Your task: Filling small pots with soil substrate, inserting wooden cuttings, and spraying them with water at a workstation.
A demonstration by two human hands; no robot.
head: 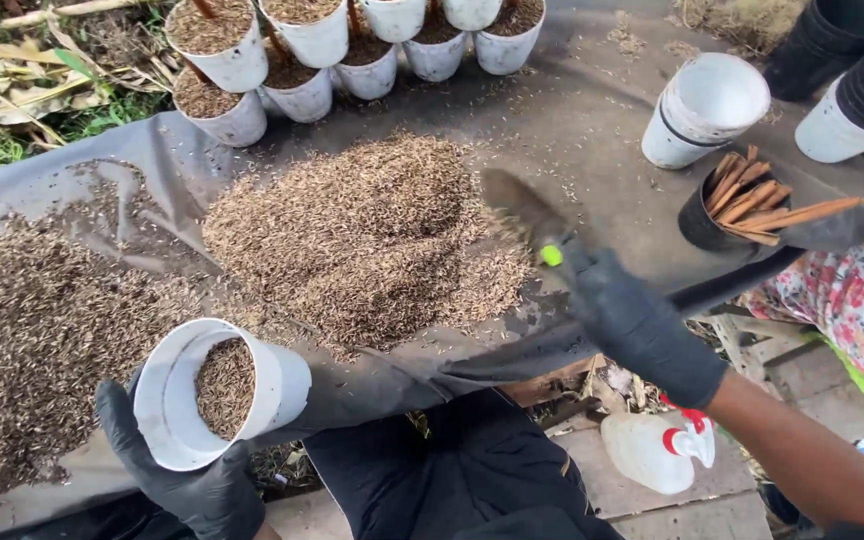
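My left hand [192,480], in a black glove, grips a white plastic pot [214,393] tilted toward me, partly filled with brown husk. My right hand [632,320], also gloved in black, is closed on a small trowel [522,212] with a green mark on its handle. The trowel's blade points at the right edge of a large heap of brown husk [362,235] spread on a grey sheet [592,130]. A second, flatter heap [32,320] lies at the left.
Several white pots filled with husk [302,60] stand along the far edge. A stack of white pots [702,108] and a black pot of brown sticks [742,205] sit at right. A white spray bottle [657,450] lies below. A person's floral clothing [852,300] shows at right.
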